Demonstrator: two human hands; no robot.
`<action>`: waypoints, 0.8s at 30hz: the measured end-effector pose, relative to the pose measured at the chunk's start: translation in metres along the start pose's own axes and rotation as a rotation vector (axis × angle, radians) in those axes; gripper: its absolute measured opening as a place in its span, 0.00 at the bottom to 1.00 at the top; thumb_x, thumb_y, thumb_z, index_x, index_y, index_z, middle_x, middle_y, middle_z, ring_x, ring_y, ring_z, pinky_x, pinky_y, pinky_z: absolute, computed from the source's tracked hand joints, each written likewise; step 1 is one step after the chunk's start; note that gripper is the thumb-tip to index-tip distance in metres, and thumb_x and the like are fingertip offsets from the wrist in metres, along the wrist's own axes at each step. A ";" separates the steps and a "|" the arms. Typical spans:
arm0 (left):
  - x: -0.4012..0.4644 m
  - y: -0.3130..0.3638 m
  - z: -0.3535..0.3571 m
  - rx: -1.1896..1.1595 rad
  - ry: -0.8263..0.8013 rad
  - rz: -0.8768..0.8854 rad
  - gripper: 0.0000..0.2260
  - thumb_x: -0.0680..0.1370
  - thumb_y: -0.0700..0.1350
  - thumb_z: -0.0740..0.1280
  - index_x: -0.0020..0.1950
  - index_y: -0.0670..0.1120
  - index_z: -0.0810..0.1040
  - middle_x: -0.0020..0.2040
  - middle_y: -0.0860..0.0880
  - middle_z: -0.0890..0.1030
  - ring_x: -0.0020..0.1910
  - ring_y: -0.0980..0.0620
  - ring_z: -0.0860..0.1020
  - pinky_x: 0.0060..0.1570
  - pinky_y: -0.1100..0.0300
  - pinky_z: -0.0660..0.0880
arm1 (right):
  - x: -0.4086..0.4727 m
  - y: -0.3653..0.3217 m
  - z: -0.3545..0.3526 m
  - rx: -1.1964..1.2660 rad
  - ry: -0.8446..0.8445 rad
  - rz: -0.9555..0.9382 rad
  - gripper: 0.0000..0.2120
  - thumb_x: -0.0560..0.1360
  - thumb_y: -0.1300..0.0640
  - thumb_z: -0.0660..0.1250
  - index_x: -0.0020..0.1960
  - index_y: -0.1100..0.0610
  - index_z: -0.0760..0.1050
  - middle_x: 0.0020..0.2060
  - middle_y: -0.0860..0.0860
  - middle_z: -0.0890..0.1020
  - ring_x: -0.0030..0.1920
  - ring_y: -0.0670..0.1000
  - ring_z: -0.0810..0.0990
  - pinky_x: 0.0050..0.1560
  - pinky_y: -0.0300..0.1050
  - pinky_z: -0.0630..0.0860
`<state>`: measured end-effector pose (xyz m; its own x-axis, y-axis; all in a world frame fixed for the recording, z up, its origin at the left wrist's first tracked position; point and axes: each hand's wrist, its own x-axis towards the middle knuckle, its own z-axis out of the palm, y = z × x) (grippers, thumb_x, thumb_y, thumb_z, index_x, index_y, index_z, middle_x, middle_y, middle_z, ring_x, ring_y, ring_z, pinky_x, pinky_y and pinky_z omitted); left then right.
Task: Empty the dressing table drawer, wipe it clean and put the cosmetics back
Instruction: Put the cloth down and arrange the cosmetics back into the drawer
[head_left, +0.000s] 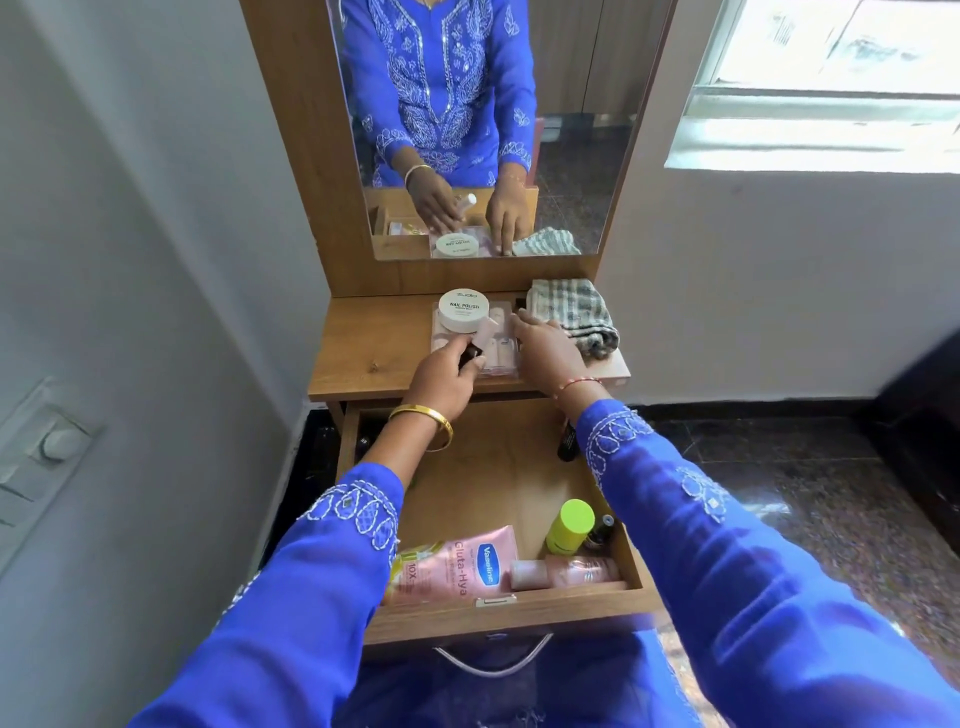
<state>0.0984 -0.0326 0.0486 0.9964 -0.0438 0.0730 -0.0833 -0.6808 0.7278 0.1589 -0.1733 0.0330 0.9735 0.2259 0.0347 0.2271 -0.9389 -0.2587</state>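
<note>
Emptying under way: left hand (448, 375) has its fingers curled round a small pink bottle (480, 338) over the desk (363, 343), right hand (545, 349) flat on the clear tray (500, 366); next, set it down, since the drawer (498, 467) holds tubes

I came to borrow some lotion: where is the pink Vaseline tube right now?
The pink Vaseline tube lies flat in the open drawer, along its front edge on the person's left, beside a smaller pink bottle to its right.
</note>
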 end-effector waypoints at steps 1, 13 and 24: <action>-0.001 0.000 0.001 0.003 -0.002 -0.001 0.15 0.79 0.42 0.60 0.65 0.43 0.70 0.60 0.41 0.78 0.58 0.41 0.75 0.52 0.56 0.70 | 0.000 -0.001 0.000 -0.007 -0.001 -0.002 0.27 0.74 0.67 0.57 0.73 0.60 0.60 0.74 0.55 0.62 0.68 0.61 0.68 0.70 0.51 0.62; -0.012 -0.007 -0.003 0.047 0.039 -0.025 0.18 0.79 0.42 0.59 0.69 0.46 0.67 0.62 0.43 0.76 0.60 0.42 0.74 0.55 0.54 0.70 | -0.029 -0.003 0.007 0.185 0.307 -0.043 0.12 0.74 0.63 0.59 0.53 0.62 0.78 0.52 0.57 0.82 0.52 0.60 0.75 0.52 0.49 0.72; -0.008 -0.010 -0.011 -0.075 -0.011 -0.106 0.16 0.80 0.44 0.58 0.67 0.45 0.69 0.64 0.44 0.75 0.63 0.43 0.72 0.57 0.57 0.68 | -0.020 -0.018 0.001 0.236 0.300 0.178 0.13 0.78 0.58 0.58 0.50 0.67 0.76 0.51 0.62 0.76 0.49 0.62 0.78 0.46 0.47 0.72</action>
<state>0.0906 -0.0173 0.0485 0.9998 0.0174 -0.0137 0.0216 -0.6258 0.7797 0.1352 -0.1609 0.0361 0.9695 -0.0531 0.2393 0.0760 -0.8631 -0.4993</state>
